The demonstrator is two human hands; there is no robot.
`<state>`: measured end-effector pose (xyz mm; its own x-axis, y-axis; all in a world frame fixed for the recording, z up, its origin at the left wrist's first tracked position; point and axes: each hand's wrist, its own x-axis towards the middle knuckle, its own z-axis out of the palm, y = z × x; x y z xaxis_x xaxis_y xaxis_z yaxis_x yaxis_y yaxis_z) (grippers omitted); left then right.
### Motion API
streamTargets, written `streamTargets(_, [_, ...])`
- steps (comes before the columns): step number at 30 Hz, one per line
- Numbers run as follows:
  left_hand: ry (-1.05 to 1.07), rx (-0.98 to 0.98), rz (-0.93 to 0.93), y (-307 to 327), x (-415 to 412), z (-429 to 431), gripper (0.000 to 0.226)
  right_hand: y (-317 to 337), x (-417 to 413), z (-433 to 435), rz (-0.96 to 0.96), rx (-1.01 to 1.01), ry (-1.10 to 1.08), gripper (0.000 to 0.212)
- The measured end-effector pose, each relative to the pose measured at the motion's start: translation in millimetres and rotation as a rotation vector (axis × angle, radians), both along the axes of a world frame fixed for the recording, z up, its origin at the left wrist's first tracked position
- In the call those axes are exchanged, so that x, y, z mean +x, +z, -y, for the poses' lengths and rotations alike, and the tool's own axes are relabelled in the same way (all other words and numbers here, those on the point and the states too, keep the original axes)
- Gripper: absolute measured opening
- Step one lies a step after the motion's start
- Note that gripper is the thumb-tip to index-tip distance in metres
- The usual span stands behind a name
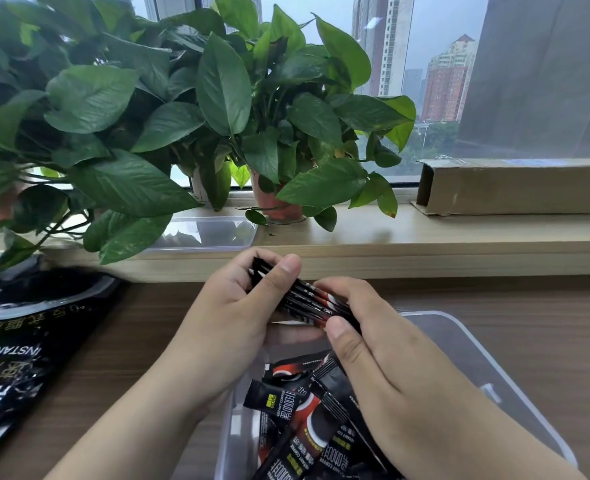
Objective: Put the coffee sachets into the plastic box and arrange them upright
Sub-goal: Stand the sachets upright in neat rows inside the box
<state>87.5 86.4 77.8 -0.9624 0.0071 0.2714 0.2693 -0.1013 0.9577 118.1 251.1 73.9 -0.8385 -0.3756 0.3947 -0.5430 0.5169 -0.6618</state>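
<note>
A bundle of several black and red coffee sachets (307,299) is held above the clear plastic box (477,355). My left hand (238,313) grips the bundle's far end, thumb on top. My right hand (373,341) grips the near end, thumb pressed against the sachets. Below the hands, several more sachets (304,420) lie loose and crisscrossed inside the box, none upright. My right forearm covers part of the box's interior.
A large black instant-coffee bag (26,341) lies on the wooden table at left. The clear box lid (210,233) rests on the windowsill under potted plants (182,116). A long cardboard carton (515,188) sits on the sill at right.
</note>
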Motion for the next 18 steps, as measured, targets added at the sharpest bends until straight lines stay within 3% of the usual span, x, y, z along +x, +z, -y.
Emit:
streamTargets(2, [-0.093, 0.103, 0.045, 1.0, -0.3, 3.6, 0.02, -4.0, -3.7, 0.2, -0.037, 0.016, -0.027, 0.042])
streamTargets(8, [-0.085, 0.124, 0.081, 0.7, 0.5, 3.5, 0.017, -6.8, -3.7, 1.7, -0.139, 0.153, -0.063, 0.047])
streamTargets(11, [-0.086, 0.116, 0.089, 1.0, 0.0, 3.0, 0.02, -7.0, -7.6, 4.0, -0.206, 0.163, -0.129, 0.035])
streamTargets(18, [-0.122, 0.146, 0.144, 6.0, 5.5, -0.3, 0.034, -10.7, -6.0, 5.4, -0.253, 0.198, -0.255, 0.027])
